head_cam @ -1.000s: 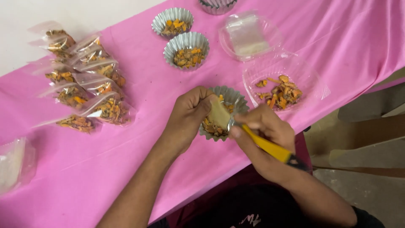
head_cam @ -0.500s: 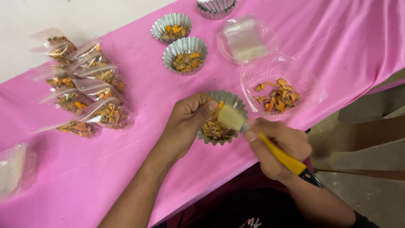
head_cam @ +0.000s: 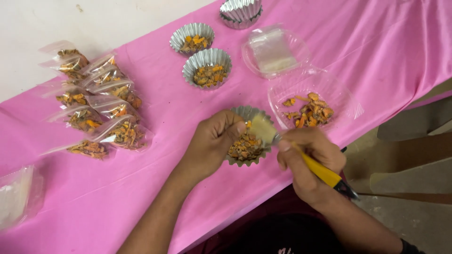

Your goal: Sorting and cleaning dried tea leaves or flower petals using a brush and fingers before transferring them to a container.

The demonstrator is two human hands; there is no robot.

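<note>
Head view: left hand (head_cam: 214,141) curled around the rim of a foil cup (head_cam: 246,146) of orange-brown pieces, near the front edge of the pink worktop (head_cam: 155,108). Right hand (head_cam: 308,157) closed on a yellow-handled brush (head_cam: 301,157), bristles over the cup's right rim.

Best done by keeping the cup pinned flat, using short light strokes inward, and avoiding a tip toward the edge.

Hard to make out: bristle contact with the pieces, blurred. Cup's left wall hidden behind fingers. Handle's end dark, unclear. Filled bags (head_cam: 94,113) at left half blurred; plastic tray (head_cam: 310,99) glare-washed.
</note>
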